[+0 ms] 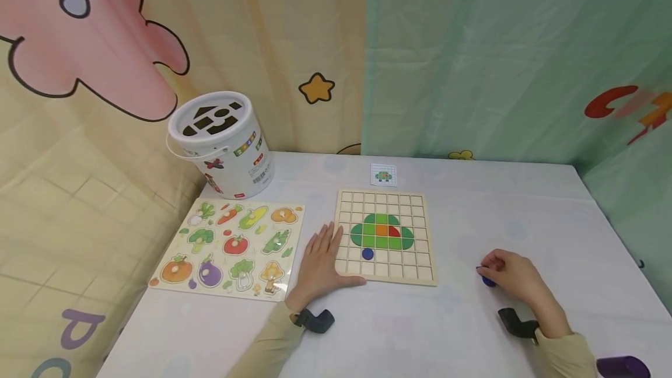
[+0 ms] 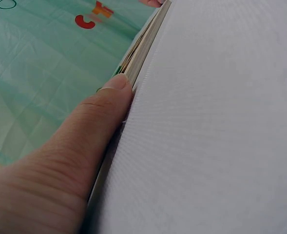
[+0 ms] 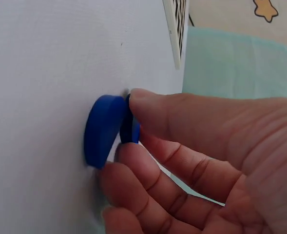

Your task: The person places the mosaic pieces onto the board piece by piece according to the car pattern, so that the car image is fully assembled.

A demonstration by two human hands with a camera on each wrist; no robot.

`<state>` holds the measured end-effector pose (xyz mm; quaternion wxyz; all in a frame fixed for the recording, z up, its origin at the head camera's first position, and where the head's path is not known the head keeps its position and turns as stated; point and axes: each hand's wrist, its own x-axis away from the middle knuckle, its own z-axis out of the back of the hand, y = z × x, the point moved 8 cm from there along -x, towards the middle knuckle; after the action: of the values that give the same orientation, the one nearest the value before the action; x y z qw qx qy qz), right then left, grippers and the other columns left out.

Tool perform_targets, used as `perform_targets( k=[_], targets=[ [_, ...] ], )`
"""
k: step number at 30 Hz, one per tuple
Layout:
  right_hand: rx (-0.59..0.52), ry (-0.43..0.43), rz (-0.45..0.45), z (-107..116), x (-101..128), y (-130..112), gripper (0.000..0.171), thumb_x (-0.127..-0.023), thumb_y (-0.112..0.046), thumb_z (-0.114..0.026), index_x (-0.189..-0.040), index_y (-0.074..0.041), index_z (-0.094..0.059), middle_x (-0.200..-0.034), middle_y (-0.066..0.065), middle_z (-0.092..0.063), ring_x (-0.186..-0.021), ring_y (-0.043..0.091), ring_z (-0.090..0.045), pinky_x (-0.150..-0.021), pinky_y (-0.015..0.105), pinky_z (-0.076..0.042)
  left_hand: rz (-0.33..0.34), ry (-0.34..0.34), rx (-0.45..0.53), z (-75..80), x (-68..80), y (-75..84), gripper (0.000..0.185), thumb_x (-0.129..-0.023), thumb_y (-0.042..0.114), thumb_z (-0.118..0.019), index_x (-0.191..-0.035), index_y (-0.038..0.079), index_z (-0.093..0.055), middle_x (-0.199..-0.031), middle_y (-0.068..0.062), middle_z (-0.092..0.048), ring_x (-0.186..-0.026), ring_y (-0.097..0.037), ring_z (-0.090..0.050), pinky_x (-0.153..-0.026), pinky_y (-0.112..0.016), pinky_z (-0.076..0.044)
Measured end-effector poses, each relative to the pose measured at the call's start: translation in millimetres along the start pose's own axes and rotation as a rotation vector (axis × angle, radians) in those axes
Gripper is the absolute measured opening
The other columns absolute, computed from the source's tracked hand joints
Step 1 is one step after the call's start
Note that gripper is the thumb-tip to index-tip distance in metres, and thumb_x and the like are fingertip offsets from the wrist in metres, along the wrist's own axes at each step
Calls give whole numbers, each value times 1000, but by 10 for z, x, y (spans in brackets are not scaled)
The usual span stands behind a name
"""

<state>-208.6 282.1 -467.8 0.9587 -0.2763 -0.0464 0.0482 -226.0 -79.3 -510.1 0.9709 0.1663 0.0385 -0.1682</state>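
Between my right thumb and fingertips sits a blue round piece (image 3: pixel 103 130), pinched at its edge and resting against the white worktop (image 1: pixel 462 319), well to the right of the wooden grid board (image 1: pixel 387 236); my right hand (image 1: pixel 511 277) has its grip curled round it, and a second darker blue bit shows just behind it in the wrist view, though I cannot tell what that is; my left hand (image 1: pixel 321 264) lies flat with straight fingers, its thumb (image 2: pixel 106 105) pressed along the board's near left edge, holding nothing; on the board the green body with its orange and red tiles looks filled in, and one blue disc (image 1: pixel 368 254) sits below it on the left; judging by the small pattern card (image 1: pixel 384 175) beyond the board, I reckon the matching right-hand spot is what remains; the vegetable puzzle (image 1: pixel 231 248) and white bucket (image 1: pixel 223 144) lie off to the left.
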Motion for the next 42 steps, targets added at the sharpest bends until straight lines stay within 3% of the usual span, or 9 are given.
perform_targets(
  k=[6,10,16,21,27,35,42],
  targets=[
    [13,18,74,-27,-45,-76,11,-84,-9,-69,-90,-3,-63,-71,-3,-50,-61,14,-45,-52,29,-36,0,1,-14,-13,-2,-9,123,-63,84,-57,-153,10,-17,-157,-12,-12,-143,-24,-3,-114,-38,-2],
    [22,25,75,-25,-45,-94,11,-86,-11,-68,-90,-2,-64,-72,-2,-52,-60,13,-46,-51,29,-37,-3,1,-21,-20,-5,-11,123,-63,85,-56,-153,10,-17,-157,-11,-12,-143,-24,-3,-114,-38,-2],
    [86,52,-85,38,-7,17,32,-88,-35,-65,-89,-3,-62,-75,2,-61,-59,15,-50,-48,30,-39,-1,-1,-4,-15,-6,-5,123,-63,83,-58,-152,10,-18,-157,-10,-11,-143,-25,-3,-114,-38,-2],
    [130,-15,-202,13,11,116,45,-88,-49,-60,-80,-6,-57,-66,1,-56,-56,18,-49,-46,30,-36,1,-1,-2,-23,-9,-6,122,-63,83,-59,-152,10,-18,-157,-11,-11,-144,-24,-2,-114,-38,-1],
    [106,-21,-157,-23,-36,51,36,-90,-38,-61,-78,-4,-55,-63,0,-49,-56,18,-46,-47,29,-33,0,7,10,2,-7,-2,122,-63,82,-60,-152,9,-19,-157,-13,-14,-143,-25,-4,-114,-38,-2],
    [67,-14,-115,-41,-104,-19,29,-89,-29,-66,-88,0,-59,-76,4,-62,-60,17,-52,-51,31,-40,-9,20,34,39,1,17,122,-63,81,-61,-151,7,-21,-156,-14,-16,-143,-26,-6,-115,-39,-4],
    [39,-16,-83,-83,-152,-108,21,-86,-19,-68,-87,0,-60,-73,2,-60,-58,15,-52,-50,31,-40,-14,28,31,37,8,20,121,-63,81,-60,-151,7,-22,-156,-14,-16,-143,-27,-7,-114,-41,-6]
  ],
)
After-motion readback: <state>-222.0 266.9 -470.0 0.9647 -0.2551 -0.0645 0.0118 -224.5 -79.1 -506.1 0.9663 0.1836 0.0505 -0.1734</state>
